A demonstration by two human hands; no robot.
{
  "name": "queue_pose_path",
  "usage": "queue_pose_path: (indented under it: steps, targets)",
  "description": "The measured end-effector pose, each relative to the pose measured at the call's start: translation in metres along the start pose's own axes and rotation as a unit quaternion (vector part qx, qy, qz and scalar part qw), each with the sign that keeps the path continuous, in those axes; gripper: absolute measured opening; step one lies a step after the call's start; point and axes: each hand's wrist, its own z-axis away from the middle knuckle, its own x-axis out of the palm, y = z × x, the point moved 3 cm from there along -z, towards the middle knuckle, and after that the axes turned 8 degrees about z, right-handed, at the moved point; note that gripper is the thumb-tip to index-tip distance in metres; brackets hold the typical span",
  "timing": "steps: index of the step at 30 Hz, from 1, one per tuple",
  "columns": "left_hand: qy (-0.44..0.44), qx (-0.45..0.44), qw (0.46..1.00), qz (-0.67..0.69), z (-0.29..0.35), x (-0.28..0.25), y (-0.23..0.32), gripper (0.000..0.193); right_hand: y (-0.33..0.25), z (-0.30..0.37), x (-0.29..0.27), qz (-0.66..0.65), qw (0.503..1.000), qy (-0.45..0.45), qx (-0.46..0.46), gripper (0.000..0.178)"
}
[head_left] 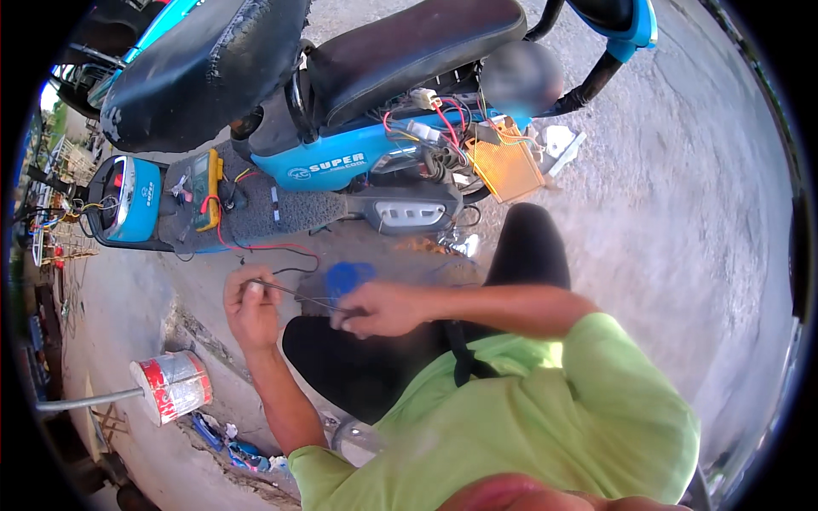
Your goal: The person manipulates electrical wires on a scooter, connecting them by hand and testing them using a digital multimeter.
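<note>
Apparently to keep the thin dark strand [296, 294] straight beside the scooter [317, 170], the left hand [253, 313] and right hand [381, 308], set apart, pinch it, while a multimeter [203, 189] rests on the scooter.

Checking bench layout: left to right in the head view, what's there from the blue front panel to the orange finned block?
Blue front panel, yellow multimeter, left hand, right hand, orange finned block.

The thin strand [298, 295] is dark, the scooter panel [319, 163] blue, the multimeter [205, 191] yellow, the bucket [179, 386] red and white.
</note>
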Motion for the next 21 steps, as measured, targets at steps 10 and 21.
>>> queue_pose_path:
  steps: [10, 21]
  targets:
    - [0.139, -0.030, 0.990, -0.022, 0.015, -0.025, -0.033, 0.012, -0.025, 0.154, -0.068, 0.120, 0.983, 0.112, 0.087, 0.030]
    - [0.062, -0.077, 0.992, -0.084, 0.021, 0.007, -0.058, 0.012, -0.103, 0.199, -0.178, -0.079, 0.971, 0.225, -0.029, 0.021]
